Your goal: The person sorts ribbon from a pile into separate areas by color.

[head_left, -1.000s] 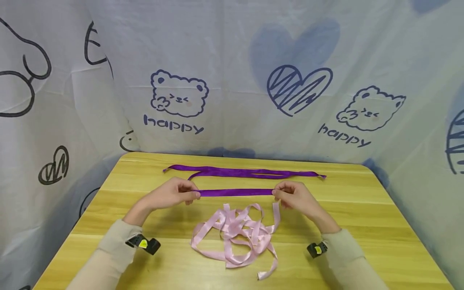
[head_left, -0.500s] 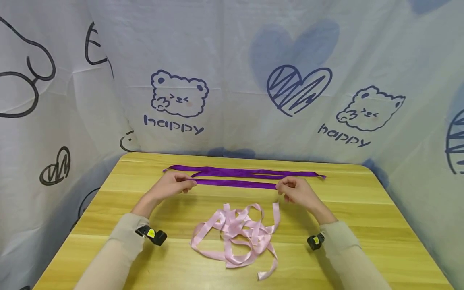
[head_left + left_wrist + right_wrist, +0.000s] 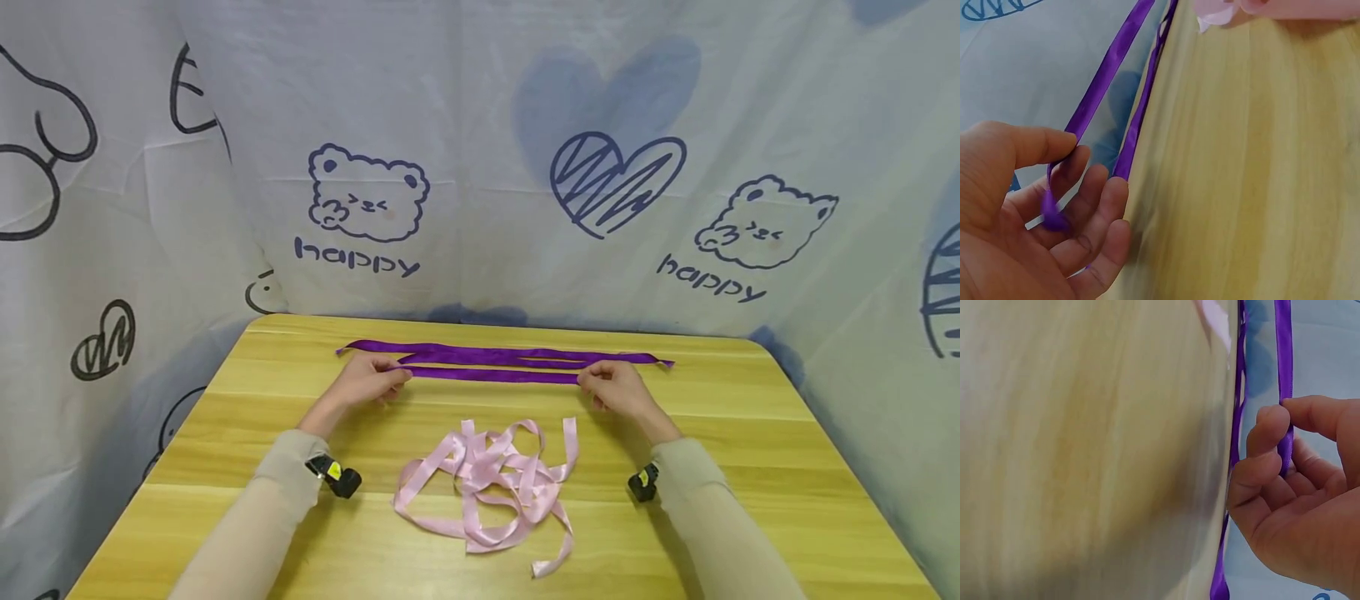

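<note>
From my remote station I record the left hand pinching one end of a purple ribbon between thumb and forefinger, the other fingers loosely bent; a short tail of it hangs twisted in front of the palm. The right hand pinches the opposite end in the same manner, its tail dropping behind the bent fingers. I find the ribbon drawn nearly straight between the two hands, and both wrist feeds show it raised off the wooden table.

Just beyond it, close to the table's far edge, further purple ribbon lies roughly parallel (whether one piece or several, I cannot tell), with a slit-like gap toward its right part. On the near side, between the forearms, I note pink ribbon in a loose, looped tangle, one end pointing toward the near edge.

Each arm wears a pale sleeve with a small black camera at the wrist. Behind the table hangs a white cloth printed with bear faces, hearts and the word "happy".
</note>
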Tool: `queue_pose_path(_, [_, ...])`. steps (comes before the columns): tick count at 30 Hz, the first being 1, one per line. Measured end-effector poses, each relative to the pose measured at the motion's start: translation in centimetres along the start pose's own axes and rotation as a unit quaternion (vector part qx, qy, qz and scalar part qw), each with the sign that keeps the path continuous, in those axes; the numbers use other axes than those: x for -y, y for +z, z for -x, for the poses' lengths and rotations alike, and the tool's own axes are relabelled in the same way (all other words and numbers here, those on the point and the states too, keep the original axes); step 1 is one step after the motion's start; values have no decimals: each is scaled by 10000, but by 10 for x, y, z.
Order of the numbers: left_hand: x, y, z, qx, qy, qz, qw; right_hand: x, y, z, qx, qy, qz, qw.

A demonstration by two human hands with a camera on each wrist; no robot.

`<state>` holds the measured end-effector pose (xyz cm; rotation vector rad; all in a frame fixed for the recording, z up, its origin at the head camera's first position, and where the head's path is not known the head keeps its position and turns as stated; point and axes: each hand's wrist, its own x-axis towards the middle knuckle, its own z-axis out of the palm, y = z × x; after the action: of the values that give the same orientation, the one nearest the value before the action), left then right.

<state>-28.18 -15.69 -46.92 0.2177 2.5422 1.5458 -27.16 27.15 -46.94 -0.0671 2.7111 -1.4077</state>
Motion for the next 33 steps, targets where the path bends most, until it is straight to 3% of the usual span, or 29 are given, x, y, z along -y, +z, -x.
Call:
queue_pose_path(11, [10,1,-6,-482,-115,-493,9976,-8,4,-11,-165,77,344,9992])
queue_pose_path(18, [15,-3,-9,-1044,72,-1126,9881,-8,5,-16,-305,259,436,9982])
queue_pose_path(28, [20,-6,-13,-1548,199,-1635,9741,-11,7,-20,-396,273,741,9961])
queue_pose_path(33, [21,-8,-15,-1511,-52,-1755,9728,-11,8,-23,-540,138,937,9940])
